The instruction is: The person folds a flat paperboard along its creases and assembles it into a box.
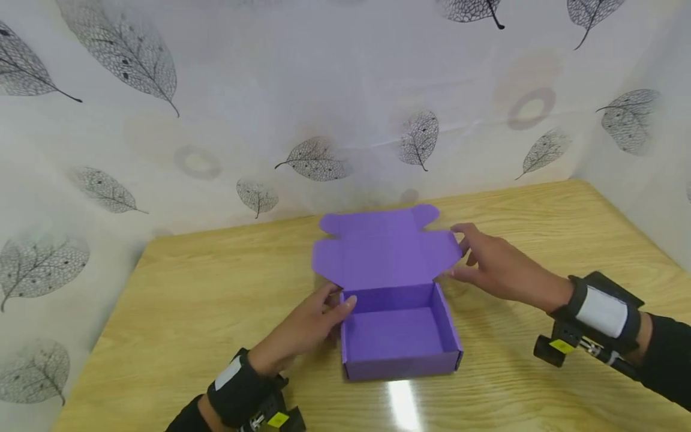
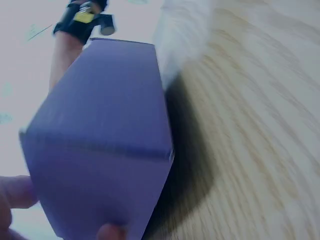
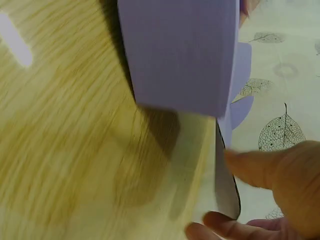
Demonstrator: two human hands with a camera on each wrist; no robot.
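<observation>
A purple cardboard mailer box [image 1: 396, 336] stands on the wooden table with its lid [image 1: 380, 258] folded back, the inside bare. My left hand [image 1: 315, 318] grips the box's back left corner, thumb over the side wall's top edge and fingers outside. In the left wrist view, fingertips rest against the outer wall [image 2: 95, 185]. My right hand [image 1: 499, 264] holds the lid's right side flap [image 1: 444, 252] at its edge. The right wrist view has this flap [image 3: 226, 175] between thumb [image 3: 255, 167] and fingers; exact contact is partly hidden.
The wood-grain table [image 1: 216, 288] extends on both sides of the box. A pale, leaf-printed cloth [image 1: 345, 90] hangs behind the table and along its sides. Strapped wrist cameras [image 1: 550, 351] jut from both forearms near the tabletop.
</observation>
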